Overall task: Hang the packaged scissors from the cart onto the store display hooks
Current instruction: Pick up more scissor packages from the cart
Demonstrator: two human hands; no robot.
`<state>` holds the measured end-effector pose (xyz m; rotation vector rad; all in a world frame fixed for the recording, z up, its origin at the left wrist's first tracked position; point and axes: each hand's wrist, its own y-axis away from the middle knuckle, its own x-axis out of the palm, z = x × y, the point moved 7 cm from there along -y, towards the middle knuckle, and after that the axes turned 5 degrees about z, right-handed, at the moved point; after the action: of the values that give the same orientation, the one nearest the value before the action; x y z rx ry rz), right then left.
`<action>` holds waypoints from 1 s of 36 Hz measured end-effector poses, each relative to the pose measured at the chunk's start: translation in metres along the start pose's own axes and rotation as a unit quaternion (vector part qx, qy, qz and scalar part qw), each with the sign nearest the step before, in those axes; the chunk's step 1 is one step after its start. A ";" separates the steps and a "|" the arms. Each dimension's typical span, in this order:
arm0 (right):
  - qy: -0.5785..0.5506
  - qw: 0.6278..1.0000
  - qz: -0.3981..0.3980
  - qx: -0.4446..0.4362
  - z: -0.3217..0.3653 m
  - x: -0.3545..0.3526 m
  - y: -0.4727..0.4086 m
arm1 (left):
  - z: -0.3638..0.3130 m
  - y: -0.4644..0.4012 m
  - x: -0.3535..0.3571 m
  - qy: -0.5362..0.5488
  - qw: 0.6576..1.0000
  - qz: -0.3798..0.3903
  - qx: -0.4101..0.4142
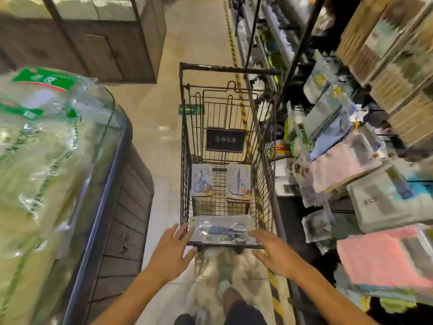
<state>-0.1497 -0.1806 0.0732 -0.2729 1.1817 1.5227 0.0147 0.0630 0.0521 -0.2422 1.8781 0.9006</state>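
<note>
Clutter on the display rack (351, 146) to our right is our biggest worry: hanging packs crowd it, so we could knock them loose reaching in, and we cannot pick out a free hook through the blur. Next, the cart (230, 71) may roll if we lean on it. Two stacks of packaged scissors (237, 184) lie deep in its basket, another pack (222, 229) across the near rim. Our left hand (172, 250) and right hand (275, 252) hover spread, gripping nothing; a careless grab could tip that pack off.
</note>
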 end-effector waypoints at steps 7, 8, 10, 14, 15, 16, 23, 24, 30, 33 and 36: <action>-0.059 0.998 -0.014 0.012 -0.045 -0.006 -0.072 | -0.013 -0.059 -0.004 -0.033 0.998 0.056 -0.016; -0.068 0.998 0.000 0.004 -0.050 -0.002 -0.082 | -0.015 -0.066 -0.003 -0.026 0.998 0.060 -0.016; -0.068 0.997 0.037 0.019 -0.055 -0.001 -0.101 | -0.018 -0.082 -0.004 -0.015 0.998 0.060 -0.019; -0.075 0.991 0.095 0.052 -0.066 0.007 -0.130 | -0.018 -0.109 0.013 -0.003 0.997 0.072 -0.015; -0.080 0.990 0.098 0.055 -0.067 0.009 -0.135 | -0.016 -0.116 0.019 -0.005 0.996 0.084 -0.018; -0.073 0.991 0.094 0.054 -0.069 0.013 -0.142 | -0.015 -0.123 0.025 -0.013 0.995 0.101 -0.021; -0.092 0.990 0.104 0.015 -0.076 0.046 -0.178 | -0.009 -0.162 0.073 0.009 0.985 0.170 -0.022; -0.098 0.992 0.085 0.010 -0.078 0.049 -0.184 | -0.005 -0.168 0.077 0.012 0.986 0.166 -0.026; -0.085 0.995 0.041 -0.026 -0.082 0.074 -0.228 | 0.007 -0.190 0.104 0.034 0.984 0.171 -0.033; -0.106 0.993 0.040 -0.009 -0.081 0.077 -0.241 | 0.010 -0.191 0.119 0.059 0.983 0.172 -0.029; -0.067 0.996 0.064 0.000 -0.084 0.093 -0.245 | 0.012 -0.189 0.125 0.072 0.983 0.168 -0.024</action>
<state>-0.0098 -0.2221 -0.1596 -0.0941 1.1097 1.6264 0.0623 -0.0350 -0.1476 -0.0183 2.0694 1.1839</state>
